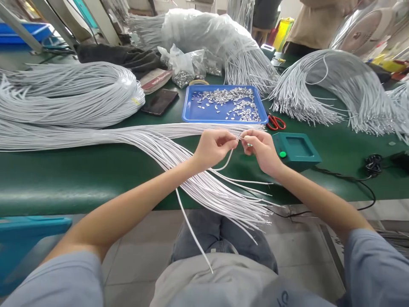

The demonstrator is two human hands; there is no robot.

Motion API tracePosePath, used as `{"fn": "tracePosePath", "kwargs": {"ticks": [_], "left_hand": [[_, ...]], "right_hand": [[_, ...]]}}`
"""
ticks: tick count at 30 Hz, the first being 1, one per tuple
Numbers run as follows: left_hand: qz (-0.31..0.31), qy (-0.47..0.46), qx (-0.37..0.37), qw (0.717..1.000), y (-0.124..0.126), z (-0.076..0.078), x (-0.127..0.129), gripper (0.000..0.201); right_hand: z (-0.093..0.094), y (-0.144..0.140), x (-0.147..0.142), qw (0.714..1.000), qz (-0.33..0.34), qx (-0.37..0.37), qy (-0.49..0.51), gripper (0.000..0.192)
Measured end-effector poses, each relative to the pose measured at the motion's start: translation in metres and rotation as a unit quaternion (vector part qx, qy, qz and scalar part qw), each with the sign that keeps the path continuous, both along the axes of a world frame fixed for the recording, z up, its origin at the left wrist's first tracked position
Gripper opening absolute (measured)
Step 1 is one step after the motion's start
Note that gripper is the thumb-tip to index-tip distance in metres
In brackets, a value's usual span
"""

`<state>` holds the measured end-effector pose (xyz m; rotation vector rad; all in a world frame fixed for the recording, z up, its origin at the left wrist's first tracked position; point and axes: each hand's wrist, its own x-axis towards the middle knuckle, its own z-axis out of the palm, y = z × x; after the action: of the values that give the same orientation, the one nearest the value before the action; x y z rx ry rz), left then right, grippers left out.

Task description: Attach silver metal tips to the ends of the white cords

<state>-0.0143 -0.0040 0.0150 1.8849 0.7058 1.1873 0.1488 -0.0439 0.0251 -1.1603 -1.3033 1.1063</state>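
White cord [223, 164] is pinched at its end by the left hand [212, 147], just above the near table edge [96, 187]. A small metal clip [249, 145] is pinched by the right hand [260, 149], touching the cord tip. Fitting appears underway; careful alignment is judged necessary. More clips are held in the blue tray [191, 115] beyond.

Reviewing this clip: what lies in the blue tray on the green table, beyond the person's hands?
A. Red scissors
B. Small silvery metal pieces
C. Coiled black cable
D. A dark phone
B. The blue tray holds a scatter of small silvery metal pieces; the red scissors lie on the table right of it and the dark phone left of it.
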Motion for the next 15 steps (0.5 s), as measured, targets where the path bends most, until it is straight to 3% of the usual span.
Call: {"fn": "tracePosePath", "kwargs": {"ticks": [2, 4, 6, 9, 11, 13, 15], "left_hand": [[-0.053, -0.062, -0.194, 0.978, -0.002, 0.007, 0.001, 0.012], [-0.091, -0.102, -0.325, 0.936, -0.001, 0.011, 0.0, 0.012], [-0.124, -0.109, -0.406, 0.899, 0.002, 0.013, -0.002, 0.012], [-0.15, -0.112, -0.477, 0.859, 0.005, 0.012, -0.003, 0.019], [-0.152, -0.127, -0.502, 0.842, 0.005, 0.012, -0.003, 0.023], [-0.158, -0.133, -0.523, 0.827, 0.005, 0.013, -0.003, 0.025], [-0.173, -0.131, -0.537, 0.816, 0.005, 0.013, -0.002, 0.026]], "right_hand": [[-0.006, 0.004, 0.004, 0.977, -0.067, 0.146, -0.138, 0.016], [-0.01, 0.008, 0.008, 0.923, -0.086, 0.272, -0.257, 0.023], [-0.012, 0.009, 0.012, 0.855, -0.093, 0.369, -0.352, 0.026], [-0.012, 0.01, 0.015, 0.748, -0.091, 0.456, -0.473, 0.024], [-0.011, 0.01, 0.017, 0.695, -0.079, 0.483, -0.527, 0.02], [-0.01, 0.01, 0.018, 0.667, -0.077, 0.499, -0.547, 0.015], [-0.009, 0.01, 0.019, 0.66, -0.077, 0.511, -0.546, 0.014]]}}
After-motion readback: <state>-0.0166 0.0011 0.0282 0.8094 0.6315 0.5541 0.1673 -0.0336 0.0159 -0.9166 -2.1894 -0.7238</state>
